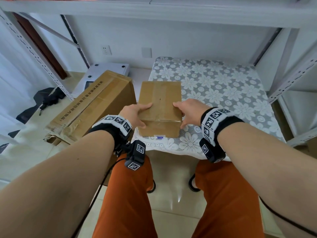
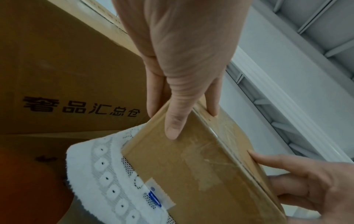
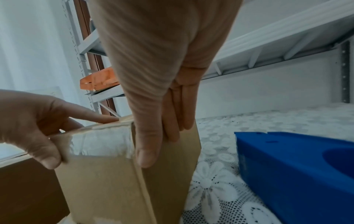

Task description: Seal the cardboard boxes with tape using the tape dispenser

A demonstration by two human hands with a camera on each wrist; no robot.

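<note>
A small brown cardboard box point(image 1: 160, 98) stands on the near left corner of the lace-covered table point(image 1: 223, 93). Clear tape runs along its top seam and down its front face point(image 2: 210, 154). My left hand point(image 1: 145, 115) grips the box's near left corner, thumb on the front and fingers on the top and left side. My right hand point(image 1: 179, 115) grips the near right corner, thumb at the front edge point(image 3: 146, 160) and fingers along the right side. The blue tape dispenser point(image 3: 296, 166) lies on the cloth right of the box; the head view does not show it.
A large printed carton point(image 1: 96, 103) lies on the floor against the table's left side. Behind it is a white flat device point(image 1: 109, 67). Black objects point(image 1: 42, 102) lie on the floor at left. Metal shelf uprights point(image 1: 288, 79) flank the table and a shelf board point(image 1: 154, 9) hangs overhead.
</note>
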